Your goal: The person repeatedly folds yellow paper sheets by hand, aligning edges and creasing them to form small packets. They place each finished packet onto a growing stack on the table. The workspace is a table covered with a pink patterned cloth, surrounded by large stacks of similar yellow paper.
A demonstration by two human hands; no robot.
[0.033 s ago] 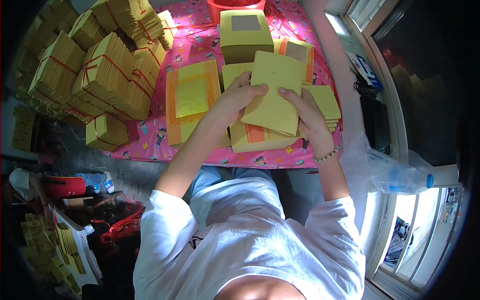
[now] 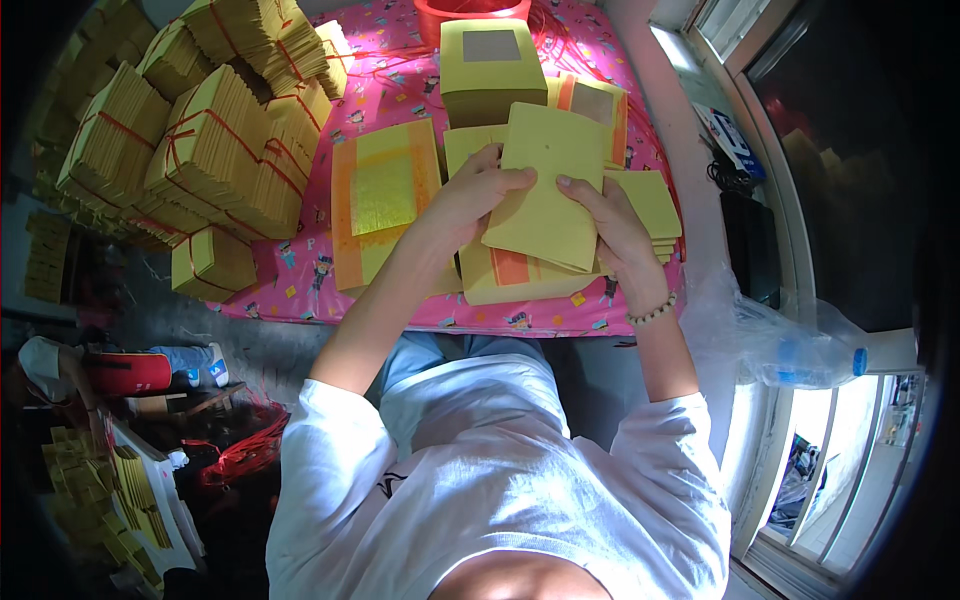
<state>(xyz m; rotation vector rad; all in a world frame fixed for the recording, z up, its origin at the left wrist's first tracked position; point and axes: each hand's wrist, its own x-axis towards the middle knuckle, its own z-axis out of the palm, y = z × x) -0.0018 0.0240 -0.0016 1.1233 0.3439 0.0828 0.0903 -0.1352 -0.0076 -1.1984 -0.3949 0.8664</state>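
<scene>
A small stack of yellow paper sheets (image 2: pixel 548 190) is held up over the table, its lower edge slightly fanned. My left hand (image 2: pixel 482 192) grips its left side, thumb on top and fingers bent behind. On the right side my right hand (image 2: pixel 612 222) clasps it the same way, the thumb lying on the front and the other fingers mostly hidden. Below it rests a yellow paper pile (image 2: pixel 530 287) with an orange band. To the left lies another yellow pile (image 2: pixel 385 195) with orange strips and a shiny gold square. Behind stands a taller yellow stack (image 2: pixel 492 85) with a grey square on top.
Bundles of yellow paper tied with red cord (image 2: pixel 215 140) are heaped at the left of the pink patterned table (image 2: pixel 420 318). A red basin (image 2: pixel 470 12) and red strands are at the back. A clear plastic bottle (image 2: pixel 810 350) is at the right. Another person (image 2: pixel 60 375) is at lower left.
</scene>
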